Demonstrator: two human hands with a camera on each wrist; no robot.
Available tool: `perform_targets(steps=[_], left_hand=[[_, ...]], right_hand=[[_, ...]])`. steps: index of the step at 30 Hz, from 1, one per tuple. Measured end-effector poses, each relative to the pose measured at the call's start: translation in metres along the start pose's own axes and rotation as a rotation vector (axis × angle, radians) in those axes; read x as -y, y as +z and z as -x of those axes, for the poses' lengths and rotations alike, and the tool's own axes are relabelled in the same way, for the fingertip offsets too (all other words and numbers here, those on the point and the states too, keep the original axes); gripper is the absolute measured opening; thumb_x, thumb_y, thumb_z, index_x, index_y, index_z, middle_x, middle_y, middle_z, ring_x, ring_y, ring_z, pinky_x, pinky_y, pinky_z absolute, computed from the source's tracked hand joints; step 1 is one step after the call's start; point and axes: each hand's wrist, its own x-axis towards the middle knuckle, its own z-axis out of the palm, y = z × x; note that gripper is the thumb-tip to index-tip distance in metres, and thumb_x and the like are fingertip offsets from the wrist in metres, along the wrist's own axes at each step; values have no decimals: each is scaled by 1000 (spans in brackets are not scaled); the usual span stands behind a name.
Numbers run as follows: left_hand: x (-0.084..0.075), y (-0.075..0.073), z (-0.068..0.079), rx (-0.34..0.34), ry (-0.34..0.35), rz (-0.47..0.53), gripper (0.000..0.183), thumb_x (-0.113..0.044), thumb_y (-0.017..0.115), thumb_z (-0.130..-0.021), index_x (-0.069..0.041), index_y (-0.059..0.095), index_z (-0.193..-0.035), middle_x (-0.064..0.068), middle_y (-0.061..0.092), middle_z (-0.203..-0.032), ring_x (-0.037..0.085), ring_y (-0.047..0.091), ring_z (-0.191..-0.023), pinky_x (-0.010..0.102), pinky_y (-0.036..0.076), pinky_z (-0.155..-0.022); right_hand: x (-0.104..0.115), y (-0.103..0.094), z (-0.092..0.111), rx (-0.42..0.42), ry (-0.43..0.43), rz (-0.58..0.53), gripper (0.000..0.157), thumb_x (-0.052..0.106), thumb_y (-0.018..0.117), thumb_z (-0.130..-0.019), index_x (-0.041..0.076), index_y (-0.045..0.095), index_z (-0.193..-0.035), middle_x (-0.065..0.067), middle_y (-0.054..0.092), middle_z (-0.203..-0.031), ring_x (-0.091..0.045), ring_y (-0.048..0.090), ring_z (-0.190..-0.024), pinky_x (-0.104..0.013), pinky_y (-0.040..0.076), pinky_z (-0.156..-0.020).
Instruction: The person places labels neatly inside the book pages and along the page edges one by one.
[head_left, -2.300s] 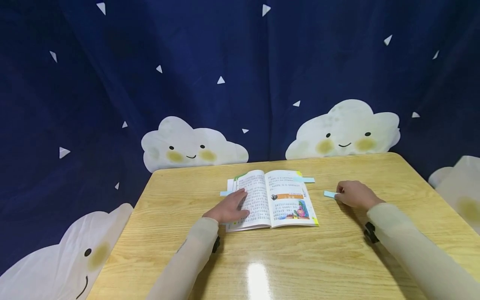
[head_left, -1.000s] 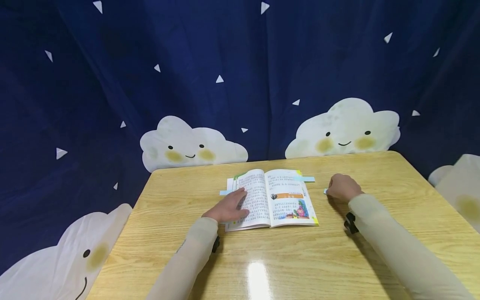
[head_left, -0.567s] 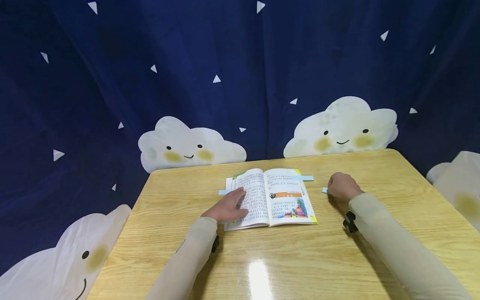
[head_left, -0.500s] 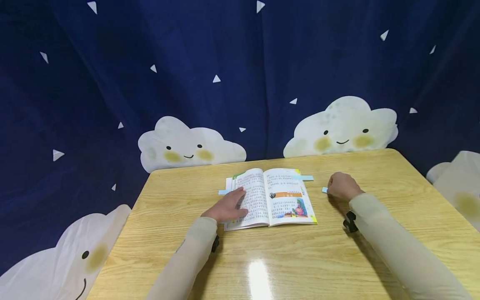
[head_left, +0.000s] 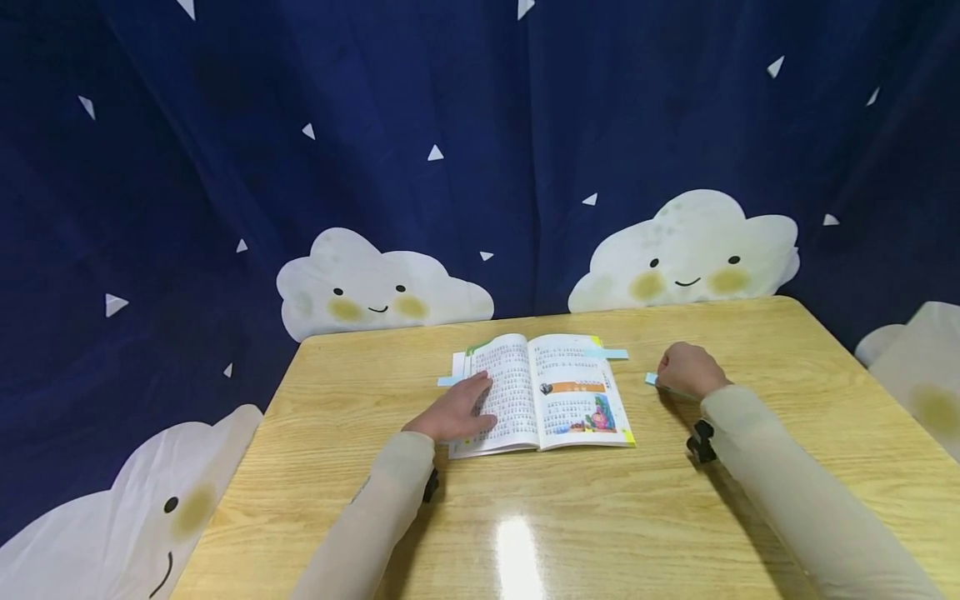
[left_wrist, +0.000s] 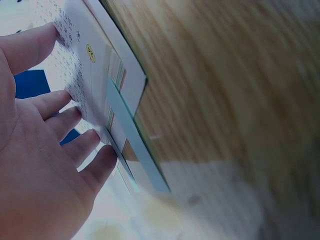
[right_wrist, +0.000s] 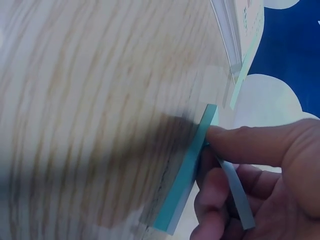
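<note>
An open book [head_left: 517, 400] lies on the table. My left hand [head_left: 453, 408] rests on its left page, fingers relaxed and spread in the left wrist view. Pale blue sticky-note strips stick out past the book's edges: one on the right page [head_left: 615, 354], others at the left edge [left_wrist: 137, 135]. Right of the book, my right hand [head_left: 690, 371] is curled over a small pad of blue sticky-note strips [right_wrist: 185, 175]. In the right wrist view, thumb and fingers pinch at the pad's side. A thin strip [right_wrist: 237, 195] stands away from the pad, between thumb and fingers.
The wooden table [head_left: 337, 483] has a bright reflection near the front. A dark blue curtain [head_left: 525, 167] with white clouds hangs behind its far edge. Each wrist carries a small black device, seen on the right wrist [head_left: 701, 442].
Since the earliest frame my right hand has shifted left and slightly away, over the pad, covering more of it. The left hand stays on the page, and the book has not moved.
</note>
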Motion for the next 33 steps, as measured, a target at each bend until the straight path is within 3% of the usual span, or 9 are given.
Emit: perform_targets(steps=[5,14,33], left_hand=[[1,0,0,1,0,8,72,-36,57,-99,-8,27,-157,8,19,-168,28,19,-156,44,20,-127],[0,-1,0,-4,0,-7,71,-37,56,-99,-8,27,-157,8,19,-167,28,19,-156,43,20,-127],[1,1,-2,5,-12,-9,72,-38,56,-99,-10,26,-158,6,19,-168,27,18,-156,43,20,-127]], right_hand=[[0,0,-1,2,8,8,38,5,49,-86,19,40,-52,7,27,-49,-10,19,-50,-26,27,-50],[2,-5,-3,30,-2,9,40,7,54,-87,20,41,-51,8,29,-47,-8,22,-46,-27,34,-52],[-1,-7,-2,46,12,-9,39,5,53,-82,20,38,-49,9,26,-47,-8,19,-47,-26,28,-50]])
